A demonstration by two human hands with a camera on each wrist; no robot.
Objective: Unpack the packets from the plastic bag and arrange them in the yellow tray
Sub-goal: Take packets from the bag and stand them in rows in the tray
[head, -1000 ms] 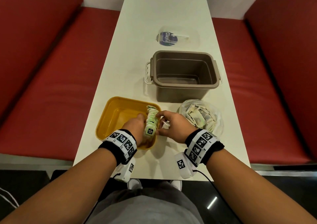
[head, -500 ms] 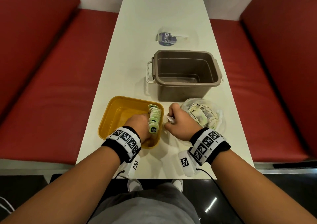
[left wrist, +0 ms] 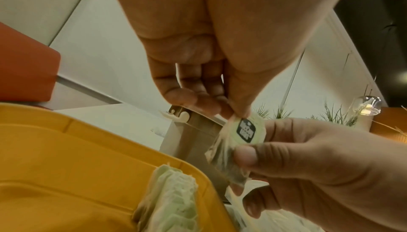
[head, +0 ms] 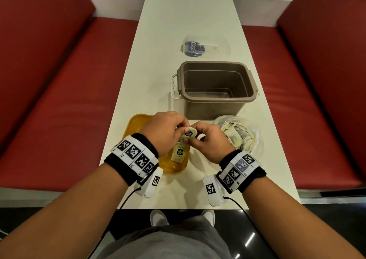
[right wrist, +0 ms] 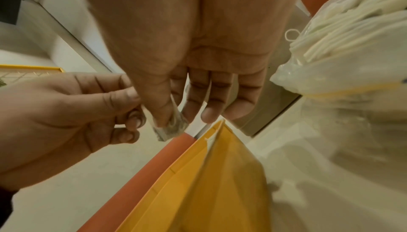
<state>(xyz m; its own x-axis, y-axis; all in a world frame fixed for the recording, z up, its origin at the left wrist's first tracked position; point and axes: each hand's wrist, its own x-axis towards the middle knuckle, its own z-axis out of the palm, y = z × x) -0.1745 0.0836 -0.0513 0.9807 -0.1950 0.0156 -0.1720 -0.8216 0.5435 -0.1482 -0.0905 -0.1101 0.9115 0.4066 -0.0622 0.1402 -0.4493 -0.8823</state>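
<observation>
Both hands hold one green-and-white packet (head: 189, 133) above the right edge of the yellow tray (head: 134, 124). My left hand (head: 183, 128) pinches its top edge, as the left wrist view shows on the packet (left wrist: 246, 131). My right hand (head: 198, 137) pinches its lower part between thumb and fingers, the packet (right wrist: 171, 126) showing under the thumb. A row of packets (head: 179, 153) stands on edge along the tray's right side, also seen as the row (left wrist: 174, 197). The clear plastic bag (head: 239, 133) with several packets lies right of the tray.
An empty brown bin (head: 215, 88) with a white handle stands just behind the tray and bag. Farther back lies a clear lid with a blue label (head: 193, 49). The white table (head: 158, 40) is narrow, with red bench seats on both sides.
My left hand has left the row in the tray and risen. My right hand has come over from the bag side with a packet. Now both hands hold that packet above the tray.
</observation>
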